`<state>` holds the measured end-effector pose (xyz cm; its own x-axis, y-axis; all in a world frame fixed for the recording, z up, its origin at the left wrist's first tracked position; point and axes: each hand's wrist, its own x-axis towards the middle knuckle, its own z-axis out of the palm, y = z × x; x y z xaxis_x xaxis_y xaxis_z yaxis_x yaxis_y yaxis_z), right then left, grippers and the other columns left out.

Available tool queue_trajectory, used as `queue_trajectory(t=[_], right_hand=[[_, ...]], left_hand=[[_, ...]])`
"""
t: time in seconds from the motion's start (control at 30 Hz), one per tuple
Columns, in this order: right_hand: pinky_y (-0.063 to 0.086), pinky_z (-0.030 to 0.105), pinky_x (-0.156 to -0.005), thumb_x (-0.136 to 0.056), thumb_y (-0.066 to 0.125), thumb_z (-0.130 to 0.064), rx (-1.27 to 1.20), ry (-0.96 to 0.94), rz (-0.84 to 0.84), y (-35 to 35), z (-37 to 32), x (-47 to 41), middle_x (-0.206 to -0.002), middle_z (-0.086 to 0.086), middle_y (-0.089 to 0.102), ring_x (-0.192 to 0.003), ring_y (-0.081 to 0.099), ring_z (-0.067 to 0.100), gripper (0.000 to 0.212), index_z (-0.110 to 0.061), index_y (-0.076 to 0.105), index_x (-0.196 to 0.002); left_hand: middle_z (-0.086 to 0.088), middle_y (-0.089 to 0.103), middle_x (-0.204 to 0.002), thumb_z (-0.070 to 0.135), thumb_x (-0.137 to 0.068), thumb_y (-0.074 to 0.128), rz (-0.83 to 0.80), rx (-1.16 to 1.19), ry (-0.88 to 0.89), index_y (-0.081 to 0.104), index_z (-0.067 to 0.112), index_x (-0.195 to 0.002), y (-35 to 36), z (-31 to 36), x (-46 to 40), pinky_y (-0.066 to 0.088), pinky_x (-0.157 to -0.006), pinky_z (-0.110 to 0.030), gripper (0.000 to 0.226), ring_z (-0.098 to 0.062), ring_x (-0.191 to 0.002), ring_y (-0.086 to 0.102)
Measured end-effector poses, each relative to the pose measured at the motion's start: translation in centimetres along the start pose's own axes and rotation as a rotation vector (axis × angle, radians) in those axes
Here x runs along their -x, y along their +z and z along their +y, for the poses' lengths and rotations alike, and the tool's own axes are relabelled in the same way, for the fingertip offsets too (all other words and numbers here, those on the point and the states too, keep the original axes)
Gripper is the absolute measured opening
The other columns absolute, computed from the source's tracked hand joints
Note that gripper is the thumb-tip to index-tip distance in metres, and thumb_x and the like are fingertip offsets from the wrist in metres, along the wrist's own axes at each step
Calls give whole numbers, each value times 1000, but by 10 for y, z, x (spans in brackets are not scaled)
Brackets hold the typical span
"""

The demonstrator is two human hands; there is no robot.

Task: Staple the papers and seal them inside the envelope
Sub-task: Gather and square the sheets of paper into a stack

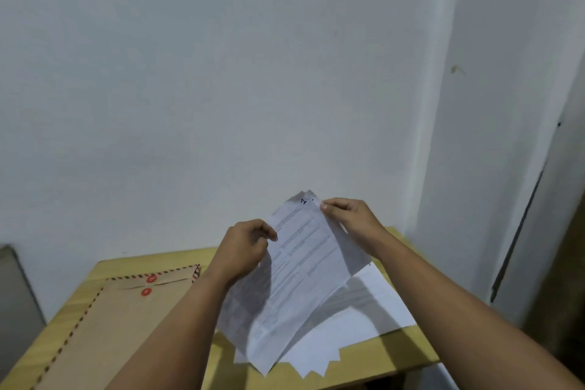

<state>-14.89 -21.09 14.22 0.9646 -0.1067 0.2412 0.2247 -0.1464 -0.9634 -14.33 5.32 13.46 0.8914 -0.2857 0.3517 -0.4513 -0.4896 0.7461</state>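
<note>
1. Pale wall filled most of the view, meeting the far edge of the yellow wooden worktop, which was small and largely covered.
2. Brown envelope lay flat on the worktop's left part, its long axis running from the near left toward the far right, flap end with two red button discs at the far side; a striped border ran along its edges.
3. Loose white sheets lay fanned on the worktop's right part, their corners reaching past the near edge.
4. Held papers were lifted clear of the worktop between the envelope and the loose sheets, tilted, long axis running from near left up to far right.
5. Left hand had its fingers curled, pinching the papers' left edge.
6. Right hand pinched the far top corner between thumb and fingers.
</note>
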Motion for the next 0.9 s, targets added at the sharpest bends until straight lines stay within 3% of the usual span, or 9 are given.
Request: queue_trajectory(t=[0.13,0.23,0.33,0.4,0.53,0.63,0.73,0.83,0.9], right_hand=[[57,32,-91,-98,73,-24,36,-91,9,14,-12,6,-100,6,82,-90,72,11,13,-17,82,-105],[52,20,-81,-89,84,-16,48,-153,-14,22,-16,11,-74,4,71,-76,66,11,27,-17,77,-115],[51,26,-77,-88,81,-7,76,-202,14,27,-13,10,-69,7,61,-73,61,16,26,-24,77,-108],[51,28,-77,-90,79,-8,69,-201,6,30,-12,8,-67,10,54,-71,58,17,24,-22,76,-109],[49,27,-82,-94,77,-16,90,-205,-63,34,-12,5,-71,13,59,-74,51,19,26,-30,74,-115],[48,32,-84,-94,74,-23,100,-217,-114,36,-11,2,-75,14,64,-81,49,22,30,-38,72,-119],[47,21,-82,-98,69,-13,130,-240,-111,38,-10,1,-69,13,52,-77,43,22,32,-32,71,-124],[46,15,-75,-101,64,-6,161,-232,-84,42,-5,4,-65,9,41,-70,40,21,33,-23,69,-128],[46,13,-76,-101,63,-6,209,-189,-51,43,4,2,-59,-3,46,-63,46,14,32,-20,68,-130]], left_hand=[[7,75,-96,-5,-93,47,47,14,-20,75,12,-93,-7,-1,3,38,-45,-11,32,-5,-36,47],[8,76,-98,-6,-93,48,75,21,-27,75,15,-93,-11,-3,2,42,-50,-12,34,-5,-41,51],[12,75,-101,-6,-91,50,91,17,17,74,22,-94,-12,-5,2,48,-69,-12,36,-7,-72,68],[15,68,-107,-1,-91,56,105,-42,79,72,29,-95,-12,-7,0,46,-84,-17,34,-2,-99,64],[17,52,-124,5,-92,60,129,-114,133,72,34,-92,-13,-10,-3,38,-87,-16,31,0,-113,51],[18,63,-117,0,-90,58,123,-64,137,72,29,-88,-13,-6,-5,42,-85,-18,32,5,-105,58],[11,76,-93,-6,-88,52,76,-14,87,72,23,-87,-13,-3,-6,47,-78,-14,35,5,-94,66],[12,77,-93,-6,-88,49,54,2,48,72,22,-89,-10,-8,-8,49,-73,-13,36,2,-88,68],[13,77,-95,-8,-86,50,22,10,36,72,22,-89,-9,-15,-10,49,-73,-16,37,6,-81,68]])
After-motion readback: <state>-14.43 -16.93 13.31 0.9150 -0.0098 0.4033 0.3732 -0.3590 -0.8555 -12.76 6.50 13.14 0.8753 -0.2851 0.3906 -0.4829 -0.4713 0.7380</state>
